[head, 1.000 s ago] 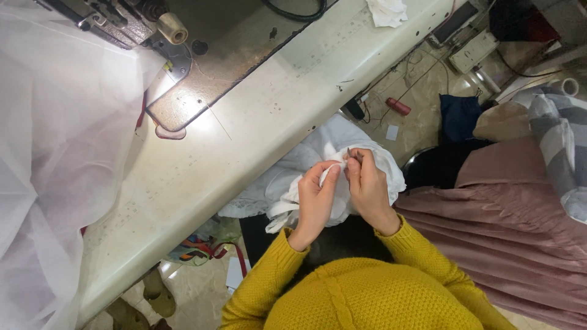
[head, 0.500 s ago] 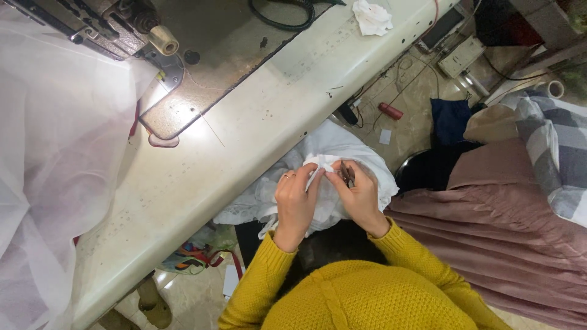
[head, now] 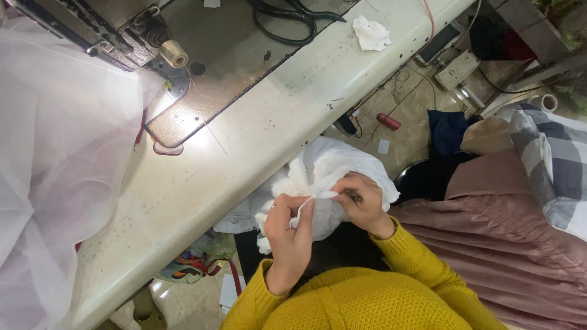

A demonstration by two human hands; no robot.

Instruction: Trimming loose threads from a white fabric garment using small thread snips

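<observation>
A person in a mustard-yellow sweater (head: 361,299) works a bunched white cloth (head: 333,168) held over the lap, just off the near edge of a cream sewing table (head: 202,201). The left hand (head: 290,229) has its fingers curled and pressed into the cloth, pinching a narrow fold near its middle; the right hand (head: 361,205) closes thumb and fingertips tightly on the same fold, apparently around a small dark tool, too small to identify. Neither hand is spread. Work this fine looks best done with the fold kept taut between the two pinches and the hands close together, so the loose cloth does not slide. Beside the person lies dusty-pink fabric (head: 489,244), with a grey checked cloth (head: 553,165) further right. Beyond, on the table, sits a lit sewing machine (head: 140,36), sheer white fabric (head: 55,171) draped at its left, and a crumpled white scrap (head: 372,33) at the far edge.
</observation>
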